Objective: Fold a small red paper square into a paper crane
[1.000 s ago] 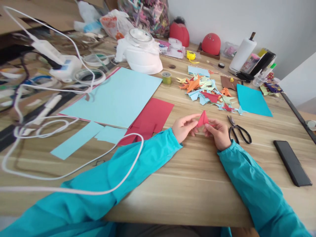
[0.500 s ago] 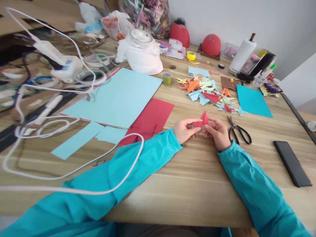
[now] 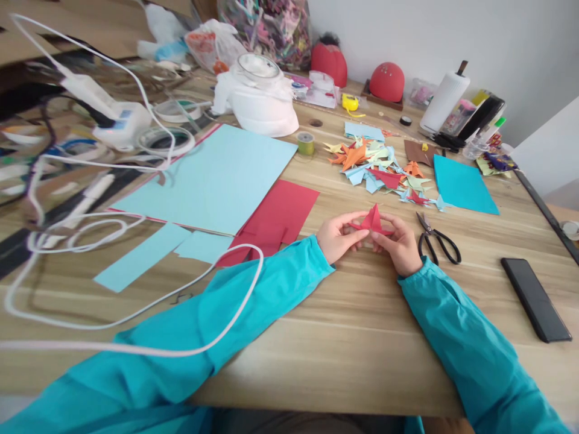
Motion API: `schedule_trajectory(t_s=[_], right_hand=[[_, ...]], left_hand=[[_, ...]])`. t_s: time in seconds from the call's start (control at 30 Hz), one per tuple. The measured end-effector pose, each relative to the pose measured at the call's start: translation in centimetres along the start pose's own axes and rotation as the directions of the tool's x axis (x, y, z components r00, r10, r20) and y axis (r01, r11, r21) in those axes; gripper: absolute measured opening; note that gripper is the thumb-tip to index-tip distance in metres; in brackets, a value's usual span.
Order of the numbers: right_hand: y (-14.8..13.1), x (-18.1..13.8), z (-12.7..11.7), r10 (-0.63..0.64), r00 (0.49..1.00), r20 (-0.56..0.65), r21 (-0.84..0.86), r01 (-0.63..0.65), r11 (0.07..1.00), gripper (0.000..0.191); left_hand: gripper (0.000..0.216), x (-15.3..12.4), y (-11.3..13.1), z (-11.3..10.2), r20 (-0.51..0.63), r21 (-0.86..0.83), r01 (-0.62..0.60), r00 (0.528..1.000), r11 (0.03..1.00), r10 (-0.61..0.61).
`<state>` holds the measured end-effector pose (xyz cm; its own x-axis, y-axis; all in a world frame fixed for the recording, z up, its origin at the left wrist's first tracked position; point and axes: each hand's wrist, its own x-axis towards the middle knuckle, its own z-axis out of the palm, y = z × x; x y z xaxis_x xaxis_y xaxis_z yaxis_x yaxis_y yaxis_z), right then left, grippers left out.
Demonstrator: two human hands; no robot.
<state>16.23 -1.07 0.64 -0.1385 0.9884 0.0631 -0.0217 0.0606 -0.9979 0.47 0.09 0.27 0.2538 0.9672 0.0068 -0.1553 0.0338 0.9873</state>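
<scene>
You are pinching left side of red folded paper [image 3: 373,220] with left hand [image 3: 338,239], closed narrow; right hand [image 3: 400,243] is gripping its right side likewise. Paper's peak is showing between both hands, above wooden table [image 3: 362,349]. Black-handled scissors [image 3: 429,229] are lying just right of your right hand. Pile of folded paper pieces [image 3: 384,177] is sitting beyond both hands. Red sheets [image 3: 291,208] are lying left; dark phone [image 3: 536,299], farther right.
</scene>
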Motion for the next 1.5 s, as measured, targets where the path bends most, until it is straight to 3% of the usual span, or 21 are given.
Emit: schedule_trajectory(t_s=[0.33, 0.5, 0.77, 0.93, 1.17, 1.5], right_hand=[[0.48, -0.02, -0.01, 0.008, 1.0, -0.026, 0.01, -0.008, 1.0, 0.024], [0.38, -0.05, -0.27, -0.003, 1.0, 0.005, 0.031, 0.003, 1.0, 0.026], [0.38, 0.06, 0.08, -0.033, 0.998, -0.049, -0.023, 0.032, 0.999, 0.028], [0.31, 0.18, 0.1, 0.005, 0.999, -0.05, 0.019, -0.004, 1.0, 0.038], [0.11, 0.12, 0.04, 0.028, 0.999, -0.021, -0.093, -0.03, 0.995, 0.026], [0.31, 0.13, -0.2, 0.004, 0.999, -0.052, -0.097, -0.009, 0.995, 0.025]], left_hand=[[0.033, 0.02, 0.24, -0.03, -0.025, -0.026, 0.013, 1.0, 1.0, -0.014], [0.031, -0.04, 0.29, 0.0, -0.011, -0.049, 0.02, 1.0, 0.999, -0.02], [0.02, 0.14, -0.07, 0.03, -0.04, 0.034, 0.01, 0.999, 0.999, -0.008], [0.026, 0.31, -0.32, -0.04, -0.035, -0.058, 0.013, 0.999, 0.998, -0.016], [0.031, 0.35, 0.02, -0.17, -0.012, -0.062, 0.04, 0.999, 0.997, -0.041], [0.027, 0.28, -0.1, -0.12, -0.005, -0.003, 0.032, 0.999, 0.999, -0.032]])
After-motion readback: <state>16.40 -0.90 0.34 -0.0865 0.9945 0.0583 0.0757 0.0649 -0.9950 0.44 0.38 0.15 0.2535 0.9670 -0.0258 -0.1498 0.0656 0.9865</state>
